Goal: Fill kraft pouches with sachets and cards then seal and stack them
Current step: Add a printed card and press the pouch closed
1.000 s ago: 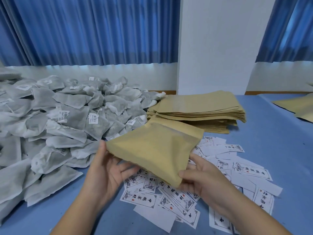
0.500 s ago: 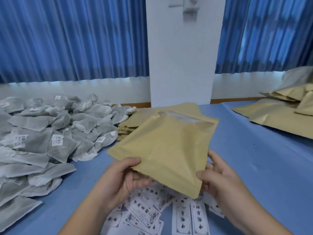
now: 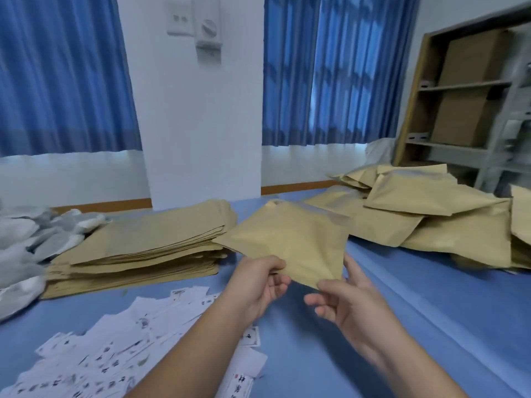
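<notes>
You hold one kraft pouch (image 3: pixel 290 242) above the middle of the worktop (image 3: pixel 416 311).
Your left hand (image 3: pixel 258 282) pinches its near-left edge; your right hand (image 3: pixel 347 305) sits at its near corner, fingers spread, grip impossible to tell. Flat pouches (image 3: pixel 138 248) are stacked just left of it, filled pouches (image 3: pixel 431 214) heaped toward the far right edge, cards (image 3: pixel 115 354) scattered at the near left corner.

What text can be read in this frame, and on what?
Scattered cards: black Chinese characters, too blurred to read.
Nearest card, bottom edge: larger characters, still unreadable.
Held kraft pouch, empty pouch stack, filled pouch pile, sachets: no readable print.
Wall switch plate: none.
</notes>
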The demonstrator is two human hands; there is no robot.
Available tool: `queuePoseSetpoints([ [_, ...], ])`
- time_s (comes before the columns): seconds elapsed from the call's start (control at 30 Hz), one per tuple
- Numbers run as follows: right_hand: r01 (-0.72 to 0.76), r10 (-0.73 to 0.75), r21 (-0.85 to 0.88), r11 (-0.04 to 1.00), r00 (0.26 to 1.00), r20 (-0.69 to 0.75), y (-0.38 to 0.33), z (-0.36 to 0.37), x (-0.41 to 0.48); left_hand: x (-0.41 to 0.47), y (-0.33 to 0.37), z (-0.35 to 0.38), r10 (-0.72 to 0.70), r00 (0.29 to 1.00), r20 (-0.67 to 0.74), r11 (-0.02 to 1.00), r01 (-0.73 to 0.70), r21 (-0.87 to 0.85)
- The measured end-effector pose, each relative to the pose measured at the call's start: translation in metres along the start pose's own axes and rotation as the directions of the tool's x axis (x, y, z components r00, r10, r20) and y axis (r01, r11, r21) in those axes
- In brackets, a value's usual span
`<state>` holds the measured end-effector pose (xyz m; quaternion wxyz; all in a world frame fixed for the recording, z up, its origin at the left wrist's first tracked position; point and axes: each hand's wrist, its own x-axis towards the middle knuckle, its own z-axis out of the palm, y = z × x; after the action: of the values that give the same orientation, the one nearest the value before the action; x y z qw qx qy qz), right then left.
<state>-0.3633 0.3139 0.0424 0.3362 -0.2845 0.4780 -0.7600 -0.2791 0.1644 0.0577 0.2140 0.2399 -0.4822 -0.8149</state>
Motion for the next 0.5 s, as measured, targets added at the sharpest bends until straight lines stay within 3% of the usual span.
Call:
queuePoseSetpoints([
  [0.1, 0.102, -0.098, 0.051, 0.993, 0.992, -0.083, -0.024, -0.026, 0.018, 0.03, 0.004, 0.042, 0.048, 0.993, 0.103, 0.998, -0.044, -0.041],
  [0.17, 0.215, -0.19, 0.148, 0.965, 0.967, -0.168, -0.045, -0.04, 0.036, 0.05, 0.009, 0.069, 0.128, 0.982, 0.142, 0.973, -0.097, -0.207],
  [0.27, 0.315, -0.179, 0.256, 0.914, 0.879, -0.443, -0.06, -0.066, 0.064, 0.066, 0.011, 0.089, 0.121, 0.986, 0.11, 0.946, -0.081, -0.315],
  [0.37, 0.215, -0.039, 0.24, 0.947, 0.816, -0.577, -0.046, -0.09, 0.078, 0.065, 0.003, 0.078, 0.067, 0.992, 0.108, 0.962, -0.036, -0.272],
  [0.5, 0.001, 0.108, 0.202, 0.979, 0.842, -0.528, 0.0, -0.085, 0.075, 0.053, 0.0, 0.042, 0.023, 0.997, 0.077, 0.974, -0.005, -0.228],
])
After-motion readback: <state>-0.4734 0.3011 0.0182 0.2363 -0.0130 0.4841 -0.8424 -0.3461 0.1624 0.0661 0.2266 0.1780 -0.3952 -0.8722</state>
